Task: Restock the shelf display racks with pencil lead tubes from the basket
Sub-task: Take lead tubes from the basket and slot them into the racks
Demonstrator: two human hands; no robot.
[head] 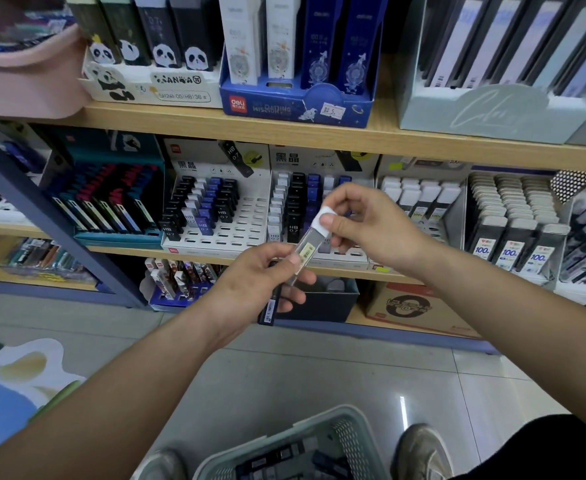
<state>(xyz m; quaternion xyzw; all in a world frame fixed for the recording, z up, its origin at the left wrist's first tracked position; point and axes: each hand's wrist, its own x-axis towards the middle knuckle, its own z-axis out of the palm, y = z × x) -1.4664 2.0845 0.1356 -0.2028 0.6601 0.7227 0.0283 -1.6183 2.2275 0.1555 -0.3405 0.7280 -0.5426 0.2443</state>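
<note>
A grey pencil lead tube with a white cap (306,245) is held between both hands in front of the middle shelf. My right hand (371,230) pinches its white cap end. My left hand (260,282) pinches the tube's lower end with the thumb and also holds a black tube (270,306) in its fingers. Two white slotted display racks stand on the middle shelf: the left rack (236,226) is part filled with black, white and blue tubes, the right rack (295,209) sits behind my hands. The pale green basket (322,424) with several tubes is on the floor between my feet.
A wooden shelf board (423,143) runs above the racks, carrying boxed stationery displays. More lead boxes stand right of the racks (513,230). A dark blue shelf post (42,209) slants down at the left. Cardboard boxes (412,306) sit on the bottom shelf. A pink bin (21,71) juts out top left.
</note>
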